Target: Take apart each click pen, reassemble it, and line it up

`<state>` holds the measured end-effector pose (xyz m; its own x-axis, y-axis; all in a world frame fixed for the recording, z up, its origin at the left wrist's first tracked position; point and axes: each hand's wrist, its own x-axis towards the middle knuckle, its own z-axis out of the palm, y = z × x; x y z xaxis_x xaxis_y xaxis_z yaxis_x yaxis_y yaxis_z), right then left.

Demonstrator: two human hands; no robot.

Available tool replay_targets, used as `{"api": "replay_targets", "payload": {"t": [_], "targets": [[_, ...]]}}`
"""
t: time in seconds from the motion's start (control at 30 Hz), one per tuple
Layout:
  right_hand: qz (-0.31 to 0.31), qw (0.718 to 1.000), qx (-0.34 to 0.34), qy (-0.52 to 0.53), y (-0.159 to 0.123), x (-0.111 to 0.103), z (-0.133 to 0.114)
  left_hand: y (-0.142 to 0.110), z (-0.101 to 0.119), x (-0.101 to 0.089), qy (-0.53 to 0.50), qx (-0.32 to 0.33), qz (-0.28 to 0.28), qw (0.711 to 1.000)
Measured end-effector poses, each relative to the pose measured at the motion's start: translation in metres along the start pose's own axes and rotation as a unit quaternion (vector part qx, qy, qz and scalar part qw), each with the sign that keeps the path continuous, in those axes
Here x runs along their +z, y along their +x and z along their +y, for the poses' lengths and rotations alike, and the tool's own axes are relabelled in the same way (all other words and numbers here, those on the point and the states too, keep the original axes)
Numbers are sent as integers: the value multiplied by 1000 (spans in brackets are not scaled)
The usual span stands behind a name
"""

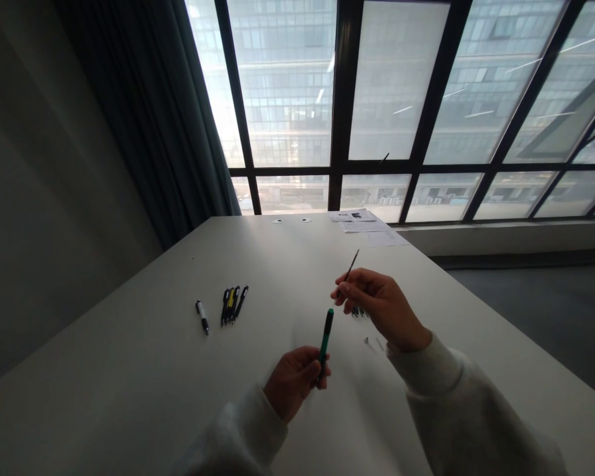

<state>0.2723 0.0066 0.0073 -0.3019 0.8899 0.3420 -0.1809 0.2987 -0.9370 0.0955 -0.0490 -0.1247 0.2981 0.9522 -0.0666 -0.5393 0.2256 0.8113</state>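
My left hand (295, 380) is closed around the lower end of a green pen barrel (326, 334), which stands nearly upright above the white table (129, 383). My right hand (377, 304) pinches a thin dark pen refill (351, 266) that points up and to the right, a little above and right of the barrel's top. Small pen parts (359, 312) lie on the table partly hidden under my right hand, and a small pale piece (367, 342) lies just below it.
Three dark pens (233, 304), one with yellow, lie side by side at the table's left middle, with a white and black pen (202, 317) apart to their left. Papers (364, 225) lie at the far edge under large windows. A dark curtain (153, 119) hangs on the left.
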Motion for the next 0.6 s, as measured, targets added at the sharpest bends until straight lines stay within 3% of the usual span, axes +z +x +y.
{"api": "replay_targets", "payload": {"t": [0.23, 0.6], "targets": [[-107, 992, 30, -58, -2, -2, 4, 1, -1, -1, 5, 1, 7, 1000], [-92, 993, 35, -62, -2, -5, 3, 0, 1, 0, 5, -8, 10, 1000]]}}
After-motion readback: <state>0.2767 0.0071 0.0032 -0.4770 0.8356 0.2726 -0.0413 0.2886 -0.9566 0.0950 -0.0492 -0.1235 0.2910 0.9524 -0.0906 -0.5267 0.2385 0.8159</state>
